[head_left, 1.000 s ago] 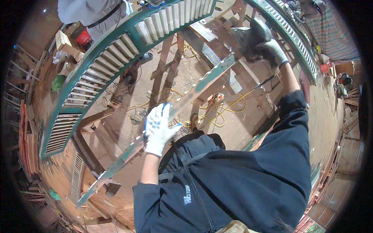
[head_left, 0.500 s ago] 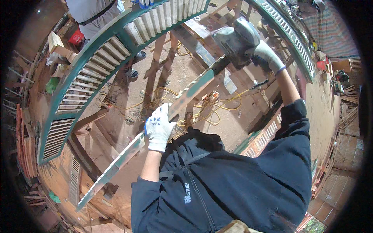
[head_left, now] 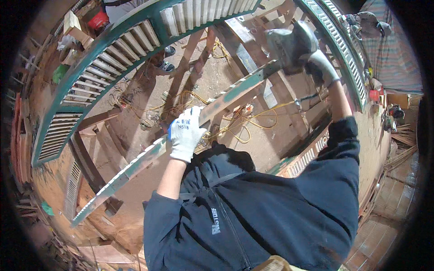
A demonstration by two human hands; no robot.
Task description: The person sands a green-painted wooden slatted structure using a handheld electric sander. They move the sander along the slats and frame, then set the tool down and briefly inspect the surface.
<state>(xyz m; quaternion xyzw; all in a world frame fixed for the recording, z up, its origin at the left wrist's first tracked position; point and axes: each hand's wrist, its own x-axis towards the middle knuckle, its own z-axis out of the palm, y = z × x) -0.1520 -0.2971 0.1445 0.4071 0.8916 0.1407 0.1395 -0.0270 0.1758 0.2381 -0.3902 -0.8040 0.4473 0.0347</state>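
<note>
Here's my left hand point(head_left: 184, 135), closest in, gloved and closed over the long green-and-bare wooden piece point(head_left: 230, 95), fingers over the top edge, thumb on the near side. I've got it roughly midway along, a sensible spot, I'd say, to keep so long a thing from rocking. It slants from low on my left up to my far right, narrow edge upward, pale tips lining its far side. What bears its weight, I can't tell; my hand and body hide too much.

Out now to the right hand point(head_left: 323, 67), arm stretched well forward! Gloved too, wrapped around the dark power tool point(head_left: 294, 45), whose underside meets the far end of the piece. One hand steadies the wood, the other guides the tool: that's likely why they sit so far apart, with my left well clear of the working face. The tool is a bit blurred, so its exact kind escapes me.

Below, yellow cord point(head_left: 246, 133) loops over the ground, off the wood. Beyond that, a green louvered shutter point(head_left: 157, 26) sweeps across the upper left, bent by the lens, and another louvered panel point(head_left: 339, 49) stands past the tool. Farthest right hangs a striped sheet point(head_left: 389, 63).
</note>
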